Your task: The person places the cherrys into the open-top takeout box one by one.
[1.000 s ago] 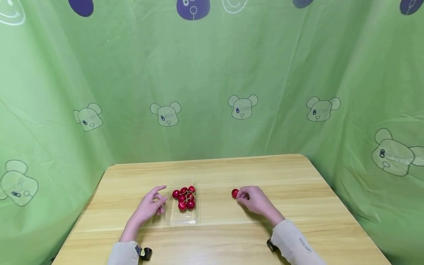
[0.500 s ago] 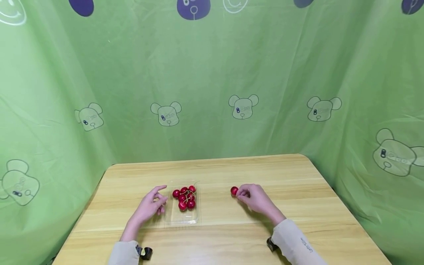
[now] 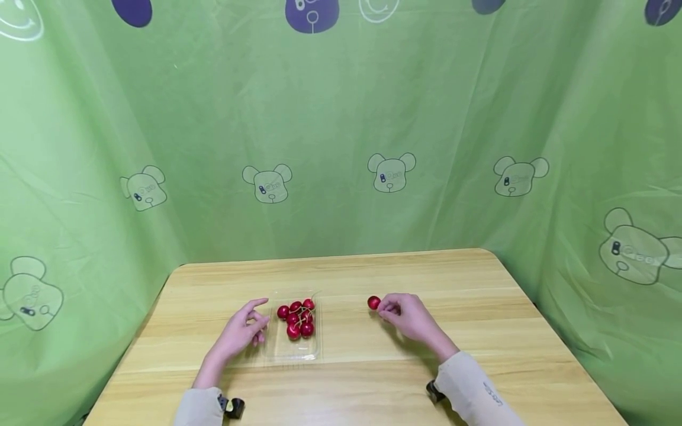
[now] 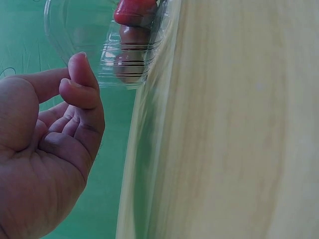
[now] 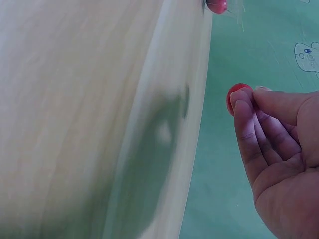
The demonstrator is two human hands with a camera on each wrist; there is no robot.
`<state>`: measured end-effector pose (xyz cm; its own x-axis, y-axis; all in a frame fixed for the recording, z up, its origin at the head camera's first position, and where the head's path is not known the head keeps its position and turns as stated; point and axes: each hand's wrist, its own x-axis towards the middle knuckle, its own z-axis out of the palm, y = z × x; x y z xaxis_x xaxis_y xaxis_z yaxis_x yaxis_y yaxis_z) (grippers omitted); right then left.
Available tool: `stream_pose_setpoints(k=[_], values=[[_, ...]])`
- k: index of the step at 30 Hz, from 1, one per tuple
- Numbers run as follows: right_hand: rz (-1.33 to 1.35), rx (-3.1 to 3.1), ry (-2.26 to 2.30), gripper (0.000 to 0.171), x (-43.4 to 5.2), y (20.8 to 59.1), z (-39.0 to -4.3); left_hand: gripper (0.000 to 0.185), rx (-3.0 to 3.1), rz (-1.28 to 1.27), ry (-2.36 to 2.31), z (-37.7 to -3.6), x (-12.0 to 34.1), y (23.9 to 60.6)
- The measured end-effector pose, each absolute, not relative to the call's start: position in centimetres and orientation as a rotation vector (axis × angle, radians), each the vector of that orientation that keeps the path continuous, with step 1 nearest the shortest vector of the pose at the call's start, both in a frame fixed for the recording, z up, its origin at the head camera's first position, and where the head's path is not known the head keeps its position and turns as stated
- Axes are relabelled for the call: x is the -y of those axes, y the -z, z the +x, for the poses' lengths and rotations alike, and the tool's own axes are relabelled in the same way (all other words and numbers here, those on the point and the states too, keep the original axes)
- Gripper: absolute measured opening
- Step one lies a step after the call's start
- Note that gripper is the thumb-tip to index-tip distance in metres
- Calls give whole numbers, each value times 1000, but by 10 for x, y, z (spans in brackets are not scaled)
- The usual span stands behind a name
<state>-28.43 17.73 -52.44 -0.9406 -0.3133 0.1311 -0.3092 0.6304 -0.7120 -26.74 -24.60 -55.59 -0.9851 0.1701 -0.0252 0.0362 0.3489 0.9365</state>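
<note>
My right hand (image 3: 409, 318) pinches a single red cherry (image 3: 373, 302) between thumb and fingertips, above the right middle of the table. In the right wrist view the same cherry (image 5: 239, 94) shows just past the fingertips; whether a stem is pinched cannot be told. My left hand (image 3: 240, 331), fingers loosely bent, is at the left side of a clear plastic box (image 3: 292, 353). Its fingertips are at the box wall, and contact is hard to tell. Inside the box lie several red cherries (image 3: 293, 319) with greenish stems.
The wooden table (image 3: 351, 390) has a rounded far edge. Behind it and at both sides hangs a green curtain (image 3: 330, 219) printed with bear faces. Bare wood lies between the box and my right hand.
My right hand has shifted slightly left and away from me, carrying the cherry with it. The left hand and the box have stayed in place.
</note>
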Motion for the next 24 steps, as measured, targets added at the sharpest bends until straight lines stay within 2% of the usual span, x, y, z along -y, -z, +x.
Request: stream_pose_setpoints(k=[24], values=[[-656,-2750,1364,14,-152,508,-285,58,-2490,194,-1704,-267,246,556]])
